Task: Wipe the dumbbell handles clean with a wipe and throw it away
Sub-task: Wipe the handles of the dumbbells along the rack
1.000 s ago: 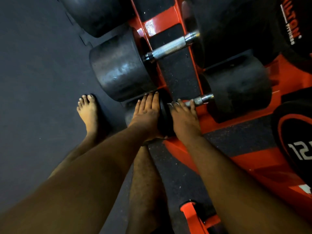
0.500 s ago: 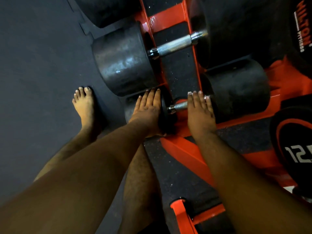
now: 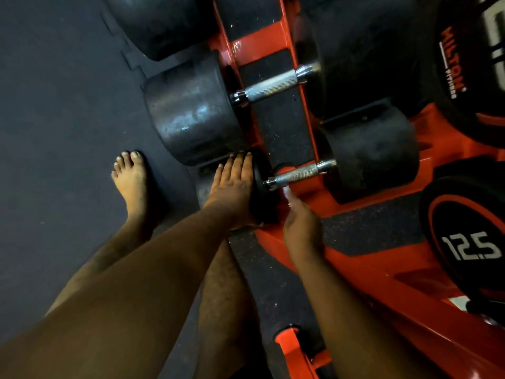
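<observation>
The near dumbbell lies on the orange rack (image 3: 273, 42), and its knurled steel handle (image 3: 297, 175) is bare. My left hand (image 3: 232, 187) rests flat, fingers straight, on that dumbbell's left black head (image 3: 262, 192). My right hand (image 3: 300, 222) is just below the handle and off it, blurred, with fingers curled. A small white wipe (image 3: 286, 190) shows at its fingertips. A second, larger dumbbell sits behind, with its handle (image 3: 270, 87) uncovered between big black heads.
A black and orange dumbbell marked 12.5 (image 3: 470, 242) sits at the right. My bare left foot (image 3: 131, 181) stands on the dark rubber floor (image 3: 54, 132) left of the rack. An orange rack foot (image 3: 289, 343) juts out near my right forearm.
My right hand slid along the near handle to its right end, then came off it and pulled back toward me. My left hand stayed on the dumbbell head.
</observation>
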The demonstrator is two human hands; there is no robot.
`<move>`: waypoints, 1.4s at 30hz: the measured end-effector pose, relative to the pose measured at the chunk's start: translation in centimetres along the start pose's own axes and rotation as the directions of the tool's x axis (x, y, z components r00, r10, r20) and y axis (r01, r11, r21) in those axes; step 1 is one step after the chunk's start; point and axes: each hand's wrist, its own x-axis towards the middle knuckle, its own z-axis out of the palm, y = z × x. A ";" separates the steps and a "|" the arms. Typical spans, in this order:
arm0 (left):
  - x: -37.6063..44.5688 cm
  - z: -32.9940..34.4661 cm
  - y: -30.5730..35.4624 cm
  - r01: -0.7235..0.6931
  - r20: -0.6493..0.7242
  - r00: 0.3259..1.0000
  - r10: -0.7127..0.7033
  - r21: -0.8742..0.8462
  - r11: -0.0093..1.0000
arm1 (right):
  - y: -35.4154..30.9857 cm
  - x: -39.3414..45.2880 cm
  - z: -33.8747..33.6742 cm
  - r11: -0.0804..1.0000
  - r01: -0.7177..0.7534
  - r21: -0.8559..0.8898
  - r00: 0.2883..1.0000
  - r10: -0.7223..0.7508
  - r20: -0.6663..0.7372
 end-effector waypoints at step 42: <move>-34.1 -21.3 19.0 -0.340 -0.173 0.939 0.298 -0.322 0.884 | -13.5 -34.5 -11.0 0.369 0.373 0.851 0.903 0.065 -0.424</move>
